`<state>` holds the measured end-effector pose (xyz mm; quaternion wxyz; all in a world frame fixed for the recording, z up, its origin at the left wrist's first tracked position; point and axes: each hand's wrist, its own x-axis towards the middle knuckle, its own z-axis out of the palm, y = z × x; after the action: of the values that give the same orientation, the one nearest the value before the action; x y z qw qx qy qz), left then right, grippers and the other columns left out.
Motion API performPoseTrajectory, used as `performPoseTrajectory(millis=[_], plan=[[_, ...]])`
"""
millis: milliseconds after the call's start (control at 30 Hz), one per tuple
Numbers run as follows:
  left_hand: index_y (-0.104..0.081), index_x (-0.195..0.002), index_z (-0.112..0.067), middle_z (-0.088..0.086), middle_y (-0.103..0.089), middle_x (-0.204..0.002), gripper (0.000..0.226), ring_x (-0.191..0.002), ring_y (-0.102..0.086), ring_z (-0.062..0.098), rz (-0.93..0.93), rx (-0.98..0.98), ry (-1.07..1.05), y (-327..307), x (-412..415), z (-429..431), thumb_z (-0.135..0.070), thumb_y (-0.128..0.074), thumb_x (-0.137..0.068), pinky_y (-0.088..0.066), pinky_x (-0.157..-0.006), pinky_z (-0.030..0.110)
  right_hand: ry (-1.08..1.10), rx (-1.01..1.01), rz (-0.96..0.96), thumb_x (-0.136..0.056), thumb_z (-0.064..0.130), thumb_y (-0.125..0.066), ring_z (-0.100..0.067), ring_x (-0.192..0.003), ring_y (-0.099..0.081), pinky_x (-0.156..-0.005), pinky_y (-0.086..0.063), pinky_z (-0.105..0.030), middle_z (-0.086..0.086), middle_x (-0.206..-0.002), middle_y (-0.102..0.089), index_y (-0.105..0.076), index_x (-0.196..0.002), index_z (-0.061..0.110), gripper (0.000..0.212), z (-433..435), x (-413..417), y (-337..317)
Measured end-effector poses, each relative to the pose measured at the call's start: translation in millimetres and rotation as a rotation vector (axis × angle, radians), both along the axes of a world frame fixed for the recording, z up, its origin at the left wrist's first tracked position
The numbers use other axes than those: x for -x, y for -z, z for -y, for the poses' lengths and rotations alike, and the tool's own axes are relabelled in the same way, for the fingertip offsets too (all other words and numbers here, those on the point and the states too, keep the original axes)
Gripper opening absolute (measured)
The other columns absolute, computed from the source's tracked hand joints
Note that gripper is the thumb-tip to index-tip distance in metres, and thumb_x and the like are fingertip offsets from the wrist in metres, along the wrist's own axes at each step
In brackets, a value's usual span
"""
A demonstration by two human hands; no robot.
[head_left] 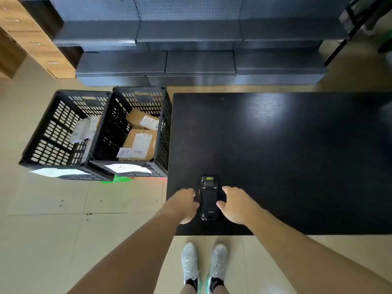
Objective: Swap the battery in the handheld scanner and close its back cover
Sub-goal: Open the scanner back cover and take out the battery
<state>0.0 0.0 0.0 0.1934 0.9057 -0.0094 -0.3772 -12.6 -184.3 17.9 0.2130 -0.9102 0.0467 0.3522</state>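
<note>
Two bare hands flank the slim black plastic handheld scanner (209, 198), which lies back-up near the front edge of the dark wooden table (297, 155), likely so its rear cover faces the person. The left hand (185, 203) and right hand (234, 205) curl their fingers against its sides, steadying it; no firm grip shows. No spare battery is visible.

Bench (297, 155): black, glossy top. 1 handheld scanner (209, 198) lying back-up on it, between the left hand (184, 205) and right hand (235, 205), both touching its sides, near the bench's front edge.
</note>
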Motion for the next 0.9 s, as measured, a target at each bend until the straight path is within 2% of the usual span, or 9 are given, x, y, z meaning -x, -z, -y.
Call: performPoseTrajectory(millis=[167, 267, 400, 467, 700, 800, 900], plan=[[-0.052, -0.135, -0.016, 0.008, -0.057, -0.136, 0.04, -0.121, -0.055, 0.029, 0.023, 0.025, -0.03, 18, -6, -3, -0.028, -0.05, -0.096, -0.045, -0.101, 0.043, 0.083, -0.024, -0.018, -0.095, 0.04, -0.054, -0.027, -0.133, -0.045, -0.104, -0.043, -0.042, -0.007, -0.145, -0.046, -0.036, -0.146, 0.016, 0.059, -8, 6, 25], [-0.055, -0.131, -0.018, 0.006, -0.058, -0.133, 0.036, -0.12, -0.056, 0.026, 0.095, 0.074, -0.019, 23, -13, -4, -0.025, -0.051, -0.096, -0.046, -0.1, 0.043, 0.171, -0.054, 0.031, -0.09, 0.048, -0.056, -0.026, -0.137, -0.039, -0.107, -0.041, -0.044, -0.006, -0.151, -0.04, -0.026, -0.151, 0.017, 0.075, -13, 5, 37], [-0.061, -0.12, -0.023, 0.0, -0.061, -0.122, 0.026, -0.109, -0.06, 0.023, 0.196, 0.141, 0.041, 36, -30, -2, -0.024, -0.052, -0.096, -0.049, -0.092, 0.038, 0.301, -0.047, 0.102, -0.078, 0.062, -0.061, -0.025, -0.14, -0.03, -0.106, -0.04, -0.043, -0.004, -0.155, -0.027, -0.011, -0.154, 0.016, 0.103, -30, 14, 57], [-0.063, -0.116, -0.023, -0.001, -0.061, -0.116, 0.022, -0.103, -0.06, 0.021, 0.241, 0.169, 0.097, 46, -40, -1, -0.023, -0.053, -0.096, -0.05, -0.087, 0.035, 0.337, -0.017, 0.164, -0.074, 0.065, -0.063, -0.024, -0.138, -0.03, -0.106, -0.04, -0.041, -0.003, -0.154, -0.026, -0.009, -0.154, 0.015, 0.11, -39, 18, 69], [-0.061, -0.097, -0.024, -0.008, -0.055, -0.094, 0.012, -0.087, -0.057, 0.019, 0.3, 0.279, 0.265, 70, -57, -5, -0.018, -0.051, -0.093, -0.051, -0.077, 0.037, 0.413, -0.008, 0.316, -0.072, 0.061, -0.069, -0.019, -0.131, -0.032, -0.098, -0.048, -0.037, 0.002, -0.142, -0.034, -0.017, -0.153, 0.016, 0.106, -51, 22, 101], [-0.06, -0.093, -0.023, -0.011, -0.052, -0.092, 0.01, -0.083, -0.055, 0.014, 0.295, 0.313, 0.334, 73, -62, -9, -0.019, -0.051, -0.093, -0.049, -0.071, 0.032, 0.441, -0.027, 0.355, -0.069, 0.061, -0.071, -0.017, -0.129, -0.033, -0.088, -0.043, -0.027, 0.004, -0.136, -0.037, -0.022, -0.152, 0.017, 0.105, -51, 24, 106], [-0.061, -0.094, -0.024, -0.012, -0.054, -0.093, 0.009, -0.085, -0.053, 0.008, 0.299, 0.341, 0.408, 74, -68, -13, -0.018, -0.054, -0.094, -0.049, -0.072, 0.029, 0.452, -0.029, 0.362, -0.068, 0.063, -0.071, -0.018, -0.126, -0.036, -0.086, -0.042, -0.025, 0.003, -0.13, -0.041, -0.026, -0.152, 0.015, 0.106, -49, 25, 110]])
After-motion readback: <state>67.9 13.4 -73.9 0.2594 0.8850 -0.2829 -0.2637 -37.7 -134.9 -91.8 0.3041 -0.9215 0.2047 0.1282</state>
